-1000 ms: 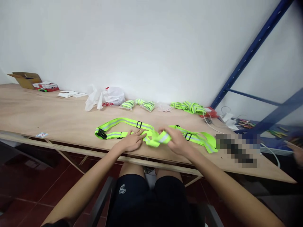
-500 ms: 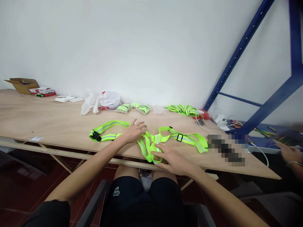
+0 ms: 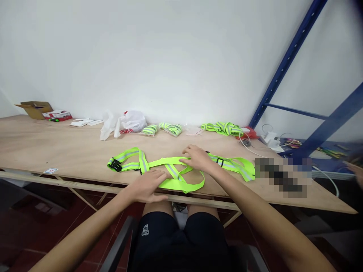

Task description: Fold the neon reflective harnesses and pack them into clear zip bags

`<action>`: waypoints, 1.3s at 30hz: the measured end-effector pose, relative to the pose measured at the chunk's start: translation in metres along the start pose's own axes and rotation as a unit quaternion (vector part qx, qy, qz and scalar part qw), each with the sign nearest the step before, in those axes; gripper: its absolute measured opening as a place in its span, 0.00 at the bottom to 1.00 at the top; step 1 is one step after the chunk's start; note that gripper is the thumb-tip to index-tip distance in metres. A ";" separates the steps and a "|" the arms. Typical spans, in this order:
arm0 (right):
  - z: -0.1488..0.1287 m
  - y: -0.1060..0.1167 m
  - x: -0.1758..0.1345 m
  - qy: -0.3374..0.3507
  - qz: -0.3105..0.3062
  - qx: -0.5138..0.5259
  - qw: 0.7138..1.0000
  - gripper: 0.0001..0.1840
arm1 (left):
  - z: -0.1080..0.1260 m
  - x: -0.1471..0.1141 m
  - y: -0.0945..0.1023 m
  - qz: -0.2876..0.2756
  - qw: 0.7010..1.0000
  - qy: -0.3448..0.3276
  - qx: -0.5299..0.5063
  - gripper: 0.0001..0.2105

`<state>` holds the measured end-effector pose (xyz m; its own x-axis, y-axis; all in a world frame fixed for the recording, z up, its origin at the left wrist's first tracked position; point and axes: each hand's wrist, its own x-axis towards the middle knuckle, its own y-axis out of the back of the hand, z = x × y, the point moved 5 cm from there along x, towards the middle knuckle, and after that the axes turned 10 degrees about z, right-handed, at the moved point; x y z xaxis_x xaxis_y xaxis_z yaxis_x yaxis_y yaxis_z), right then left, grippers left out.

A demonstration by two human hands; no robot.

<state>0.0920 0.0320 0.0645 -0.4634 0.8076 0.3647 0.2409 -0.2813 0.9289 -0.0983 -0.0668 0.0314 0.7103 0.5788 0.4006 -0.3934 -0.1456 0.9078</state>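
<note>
A fluorescent yellow-green reflective harness vest [image 3: 181,186] with grey stripes lies spread over the near part of the table, its straps looped and crossing in the middle. A black buckle [image 3: 115,164] is at its left end, and a black slider [image 3: 220,162] is on the right strap. Fingers stretched and thumb apart, my left hand [image 3: 146,185] rests over the strap by the table's front edge. My right hand [image 3: 197,156] has its bent fingers on the upper middle strap; its thumb is hidden.
Along the wall stand an open carton [image 3: 35,109], a white plastic bag [image 3: 134,121], bagged reflective straps [image 3: 173,129] and a bundled reflective vest [image 3: 224,128]. White cables [image 3: 255,151] and a blue metal frame [image 3: 286,64] are on the right. Another person's hand [image 3: 356,172] shows at the right edge.
My left hand has come down toward the table's front edge, while my right hand has moved up and away. The bunched middle straps are now spread into wider loops.
</note>
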 end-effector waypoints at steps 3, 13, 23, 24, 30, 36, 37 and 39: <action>-0.003 -0.032 0.029 0.001 -0.135 -0.014 0.991 0.16 | 0.001 -0.005 -0.011 0.017 0.999 0.039 -0.020 0.23; 0.086 -0.038 0.105 -0.125 -0.051 -0.045 0.990 0.15 | 0.021 -0.009 -0.015 -0.010 0.995 -0.071 0.071 0.11; 0.113 -0.056 0.111 -0.152 -0.057 0.079 0.984 0.25 | -0.022 0.025 0.016 0.020 0.997 0.070 0.026 0.13; 0.112 -0.050 0.104 -0.140 -0.033 0.098 0.985 0.24 | -0.031 0.035 0.019 0.031 0.995 0.098 0.007 0.13; 0.100 -0.027 0.032 -0.081 0.013 0.125 0.989 0.15 | -0.086 0.125 -0.016 0.000 0.989 0.131 -0.069 0.24; 0.092 -0.039 -0.017 0.000 -0.012 0.064 0.998 0.09 | -0.108 0.181 -0.082 -0.111 0.992 0.058 -0.032 0.24; 0.092 -0.038 -0.023 0.018 -0.011 0.051 0.998 0.09 | -0.114 0.184 -0.088 -0.117 0.991 0.057 -0.026 0.22; 0.092 -0.034 -0.035 0.053 -0.022 0.025 0.998 0.10 | -0.130 0.187 -0.096 -0.110 0.991 0.072 -0.011 0.20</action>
<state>0.1787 0.0612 0.0144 -0.5612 0.7584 0.3316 0.2603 -0.2185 0.9405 -0.0032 0.1599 0.0031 0.6903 0.7030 0.1708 -0.2519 0.0122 0.9677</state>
